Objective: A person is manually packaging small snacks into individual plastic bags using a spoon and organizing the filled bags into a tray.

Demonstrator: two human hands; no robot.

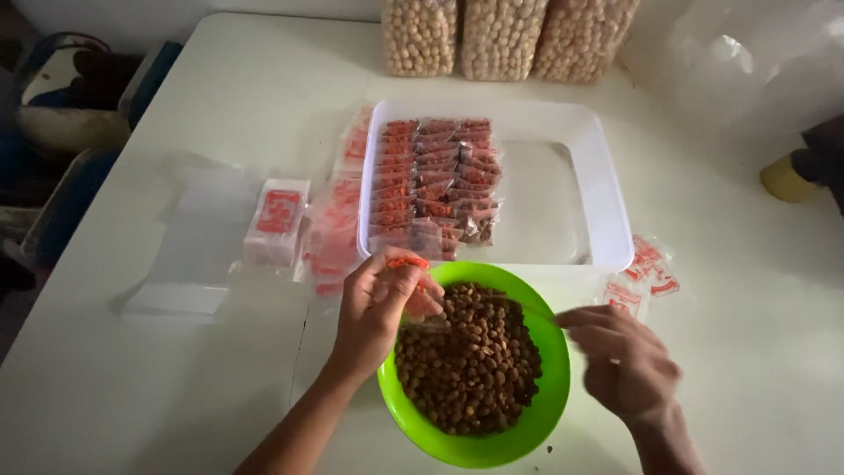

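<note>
A green bowl full of brown nuts sits at the table's near edge. My left hand is over the bowl's left rim, pinching a small clear packet with a red top. My right hand hovers at the bowl's right rim, blurred, fingers pointing left toward the nuts; whether it holds anything is unclear. Behind the bowl a white tray holds rows of filled red-topped packets in its left half.
Stacks of empty red-printed packets and clear bags lie left of the tray. A few loose packets lie to the right. Three big bags of pale nuts stand at the back. A yellow object sits at far right.
</note>
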